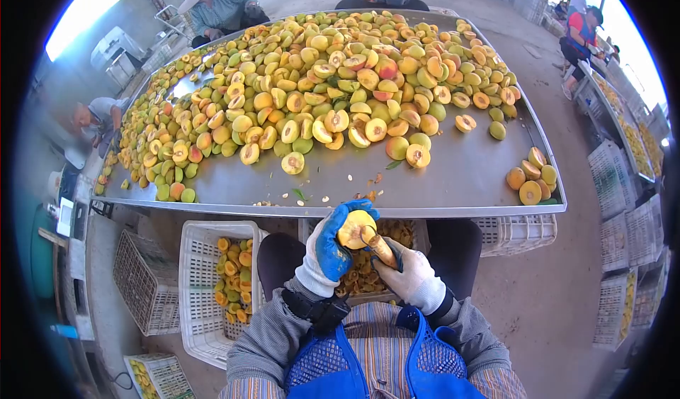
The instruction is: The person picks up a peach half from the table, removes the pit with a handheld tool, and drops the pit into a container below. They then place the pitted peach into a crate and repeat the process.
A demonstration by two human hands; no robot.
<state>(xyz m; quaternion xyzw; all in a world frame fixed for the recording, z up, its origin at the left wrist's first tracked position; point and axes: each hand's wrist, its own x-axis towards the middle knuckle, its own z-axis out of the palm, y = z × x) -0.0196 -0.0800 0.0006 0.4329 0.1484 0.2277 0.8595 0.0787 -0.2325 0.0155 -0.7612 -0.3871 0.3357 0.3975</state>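
My left hand [328, 251], in a white glove with blue coating, is closed around a yellow peach half [353, 227], its cut face turned up. In my right hand [416, 277], also gloved, is a wooden-handled pitting tool [383, 251]. The tool's tip meets the right side of the peach's cut face; the tip itself is hard to make out. Both hands are just in front of the metal table [319, 188], over a crate of peach scraps [360, 277] between my knees. A large heap of halved peaches [312, 94] covers much of the table.
A small group of peach halves [530, 192] sits at the table's right corner. To my left stands a white crate [202, 285] with peach halves inside. More crates [513, 234] are under the table's right side. Several people [219, 9] work around the table and farther off.
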